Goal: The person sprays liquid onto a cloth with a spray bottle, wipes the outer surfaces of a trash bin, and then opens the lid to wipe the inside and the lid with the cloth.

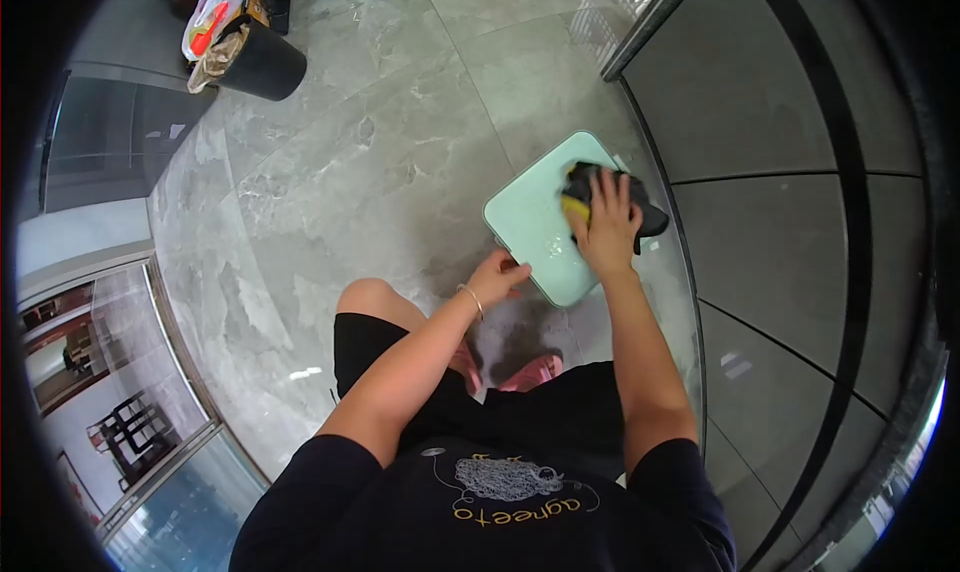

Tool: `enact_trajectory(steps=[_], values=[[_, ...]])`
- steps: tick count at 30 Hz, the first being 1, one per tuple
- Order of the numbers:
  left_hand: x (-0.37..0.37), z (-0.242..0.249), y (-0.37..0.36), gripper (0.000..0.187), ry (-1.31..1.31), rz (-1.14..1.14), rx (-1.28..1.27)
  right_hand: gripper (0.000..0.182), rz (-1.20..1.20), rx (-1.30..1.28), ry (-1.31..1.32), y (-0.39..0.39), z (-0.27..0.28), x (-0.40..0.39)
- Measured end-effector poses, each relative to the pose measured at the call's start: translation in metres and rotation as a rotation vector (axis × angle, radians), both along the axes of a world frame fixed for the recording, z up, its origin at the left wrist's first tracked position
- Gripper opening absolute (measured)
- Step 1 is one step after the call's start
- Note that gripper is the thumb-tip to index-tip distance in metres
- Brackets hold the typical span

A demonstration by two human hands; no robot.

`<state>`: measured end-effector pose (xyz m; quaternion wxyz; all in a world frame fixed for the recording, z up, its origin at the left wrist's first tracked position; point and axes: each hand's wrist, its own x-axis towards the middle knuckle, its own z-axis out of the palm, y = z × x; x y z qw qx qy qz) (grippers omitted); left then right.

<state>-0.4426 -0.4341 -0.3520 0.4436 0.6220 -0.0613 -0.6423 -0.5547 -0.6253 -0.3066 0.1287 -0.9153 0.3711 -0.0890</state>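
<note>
A mint-green square panel (525,212) with rounded corners lies low in front of me, wet with small shiny spots near its middle. My right hand (607,230) presses a dark grey cloth (654,219) with a yellow edge onto the panel's right part, fingers spread over the bunched fabric. At the panel's near left edge, my left hand (497,277) is closed with its fingers at the rim. What the panel belongs to underneath is hidden.
Grey marbled tiles (350,172) cover the floor. Dark panels (770,242) rise close on the right. A black bin (265,62) with a bag liner stands at the upper left, and a framed glass door (150,372) is at the lower left.
</note>
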Motion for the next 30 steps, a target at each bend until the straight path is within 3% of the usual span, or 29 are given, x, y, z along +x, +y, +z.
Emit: enact_trajectory(steps=[1, 3, 5, 7, 11, 15, 17, 19, 20, 23, 25, 27, 30], values=[[-0.005, 0.001, -0.001, 0.05, 0.039, 0.035, -0.031, 0.053, -0.102, -0.134, -0.012, -0.001, -0.003, 0.017], [-0.014, 0.007, -0.003, 0.048, 0.116, 0.074, -0.091, 0.054, -0.115, -0.084, -0.043, 0.005, -0.008, 0.059], [-0.02, 0.0, -0.004, 0.039, 0.063, 0.146, -0.189, 0.049, 0.209, -0.027, -0.035, 0.04, -0.007, 0.065], [-0.03, -0.005, -0.001, 0.035, 0.01, 0.23, -0.258, 0.046, 0.298, 0.094, -0.103, 0.076, 0.0, 0.026], [-0.031, 0.007, -0.006, 0.034, 0.106, 0.235, -0.167, 0.047, 0.099, -0.007, 0.071, 0.032, 0.0, -0.027], [-0.029, 0.01, -0.008, 0.035, 0.025, 0.18, -0.155, 0.043, -0.004, -0.18, 0.017, -0.026, -0.012, 0.069], [-0.028, 0.012, -0.006, 0.031, 0.064, 0.196, -0.178, 0.043, 0.139, 0.055, 0.029, 0.012, 0.011, 0.088], [-0.025, 0.008, -0.01, 0.032, 0.072, 0.198, -0.21, 0.045, 0.416, 0.072, -0.095, 0.054, 0.001, 0.044], [-0.027, -0.004, -0.007, 0.035, 0.061, 0.201, -0.223, 0.05, 0.396, 0.157, -0.063, 0.059, 0.001, 0.021], [-0.027, -0.002, -0.009, 0.046, -0.13, 0.243, -0.184, 0.046, 0.139, -0.056, 0.03, 0.02, -0.005, -0.009], [-0.021, 0.007, -0.017, 0.053, -0.215, 0.244, -0.146, 0.045, -0.056, -0.228, 0.011, -0.022, -0.021, 0.024], [-0.018, 0.013, -0.018, 0.06, -0.189, 0.212, -0.111, 0.046, -0.091, -0.179, 0.071, -0.028, -0.015, 0.073], [-0.007, -0.014, -0.005, 0.056, -0.223, 0.272, -0.238, 0.051, 0.254, -0.127, -0.012, 0.027, -0.018, 0.064]])
